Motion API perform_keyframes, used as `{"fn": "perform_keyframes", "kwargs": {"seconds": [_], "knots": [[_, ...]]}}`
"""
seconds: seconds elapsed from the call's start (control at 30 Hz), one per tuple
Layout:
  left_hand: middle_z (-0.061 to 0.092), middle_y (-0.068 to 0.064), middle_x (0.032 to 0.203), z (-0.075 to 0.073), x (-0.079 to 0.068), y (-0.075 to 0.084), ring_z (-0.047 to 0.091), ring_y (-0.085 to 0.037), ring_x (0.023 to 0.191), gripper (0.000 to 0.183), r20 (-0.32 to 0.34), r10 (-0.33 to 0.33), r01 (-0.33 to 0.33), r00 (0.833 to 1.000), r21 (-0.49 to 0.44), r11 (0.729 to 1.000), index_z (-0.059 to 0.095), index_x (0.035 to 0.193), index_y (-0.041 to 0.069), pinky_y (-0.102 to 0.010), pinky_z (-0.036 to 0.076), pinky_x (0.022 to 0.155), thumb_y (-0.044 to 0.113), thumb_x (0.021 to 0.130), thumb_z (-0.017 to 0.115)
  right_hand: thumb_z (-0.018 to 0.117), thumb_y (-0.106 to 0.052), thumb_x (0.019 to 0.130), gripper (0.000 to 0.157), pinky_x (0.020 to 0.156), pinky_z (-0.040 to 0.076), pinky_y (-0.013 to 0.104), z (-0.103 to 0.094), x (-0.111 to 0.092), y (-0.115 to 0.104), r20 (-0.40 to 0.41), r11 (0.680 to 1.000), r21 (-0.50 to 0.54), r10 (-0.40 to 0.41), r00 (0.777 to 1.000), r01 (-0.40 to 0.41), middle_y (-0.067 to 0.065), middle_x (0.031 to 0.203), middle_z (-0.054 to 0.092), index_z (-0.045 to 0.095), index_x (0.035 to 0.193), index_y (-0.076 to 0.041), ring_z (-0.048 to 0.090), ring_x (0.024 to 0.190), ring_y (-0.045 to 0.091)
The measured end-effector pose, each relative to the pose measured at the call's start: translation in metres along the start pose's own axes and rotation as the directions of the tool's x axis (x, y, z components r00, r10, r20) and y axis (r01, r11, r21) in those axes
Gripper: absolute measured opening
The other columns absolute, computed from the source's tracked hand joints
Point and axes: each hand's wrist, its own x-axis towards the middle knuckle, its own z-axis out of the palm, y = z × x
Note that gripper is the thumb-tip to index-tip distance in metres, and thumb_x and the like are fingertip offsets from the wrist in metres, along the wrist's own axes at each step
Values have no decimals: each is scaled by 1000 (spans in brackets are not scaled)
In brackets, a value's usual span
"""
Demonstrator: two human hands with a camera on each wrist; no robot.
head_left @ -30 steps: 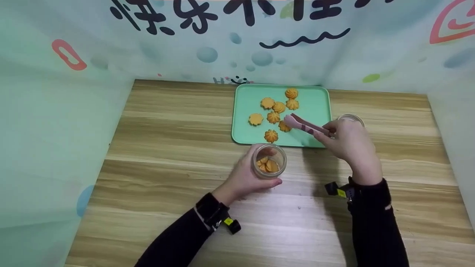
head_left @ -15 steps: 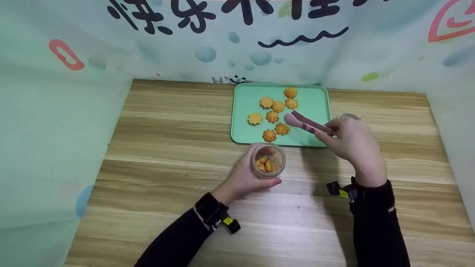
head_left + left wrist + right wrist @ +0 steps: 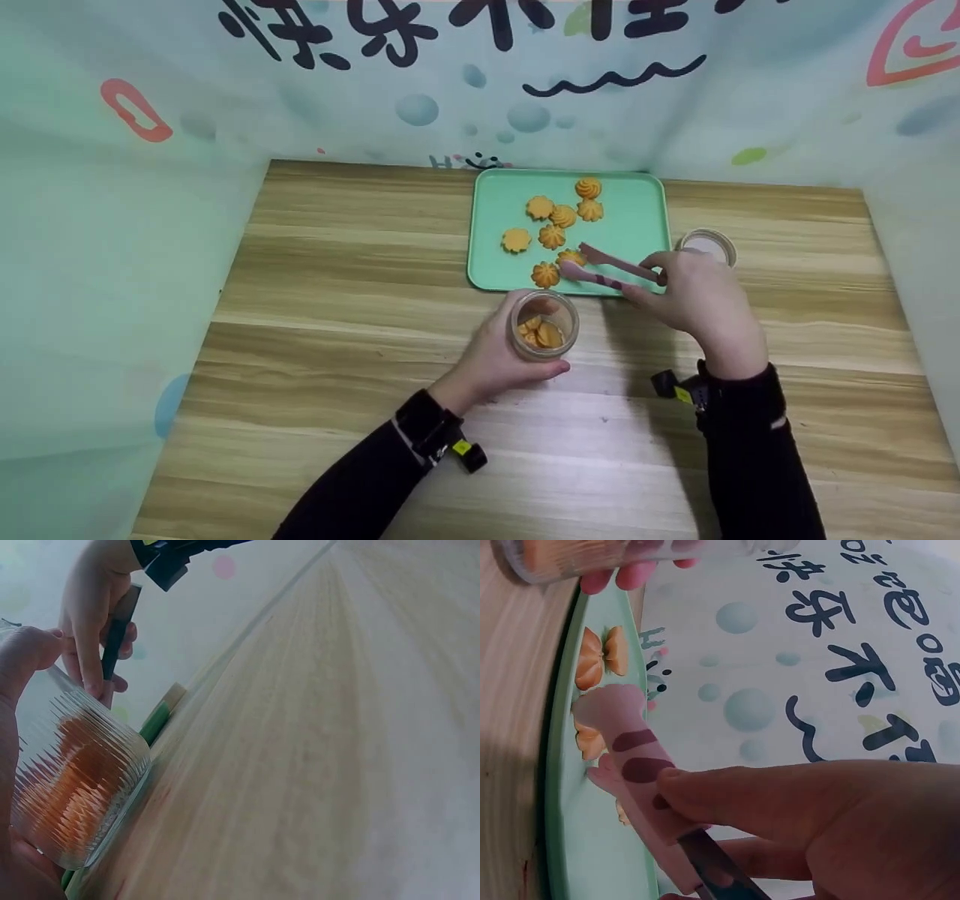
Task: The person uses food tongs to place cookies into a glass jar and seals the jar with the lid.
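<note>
My left hand [image 3: 491,360] grips a ribbed clear glass jar [image 3: 576,330], its mouth turned up toward the head camera. Several cookies [image 3: 544,334] lie at its bottom, and they show orange through the glass in the left wrist view. Between thumb and fingers my right hand [image 3: 701,300] holds pink tongs [image 3: 611,281] with darker stripes. Their arms stand apart over the tray, the tips on either side of a flower-shaped cookie [image 3: 570,257] that they partly hide. Another cookie [image 3: 546,274] lies just left of the tips. In the right wrist view the tongs [image 3: 641,757] overlap the cookies behind them.
A light green tray [image 3: 637,202] sits at the back of the wooden table [image 3: 352,300], with several swirled and flower-shaped cookies [image 3: 552,237] on it. Right of the tray, a round clear container [image 3: 707,241] stands partly behind my right hand. A printed cloth [image 3: 360,120] hangs behind the table.
The tongs first pull back a little from the cookie, then come down and left over it with their arms spread wider. My left hand and the jar stay nearly still.
</note>
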Motion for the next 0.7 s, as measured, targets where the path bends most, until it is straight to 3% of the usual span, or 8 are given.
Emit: {"fn": "perform_keyframes", "kwargs": {"seconds": [0.33, 0.7], "knots": [[67, 14, 137, 0, 0, 0, 61, -9, 131, 95, -4, -17, 17, 1000, -14, 1000, 50, 145, 39, -41, 47, 120, 38, 66, 103, 78, -33, 95, 27, 57, 34, 34, 6, 6, -2, -60, 1000, 11, -5, 998, 5, 4, 66, 58, 75, 84, -9, 50, 67, 25], [67, 13, 137, 0, 0, 2, 61, -8, 131, 93, -1, -8, 8, 1000, -12, 1000, 50, 144, 39, -41, 48, 120, 38, 66, 102, 77, -35, 96, 26, 58, 36, 34, -3, 4, 0, -60, 998, 55, -3, 998, 7, 5, 71, 66, 82, 90, -11, 52, 70, 23]]}}
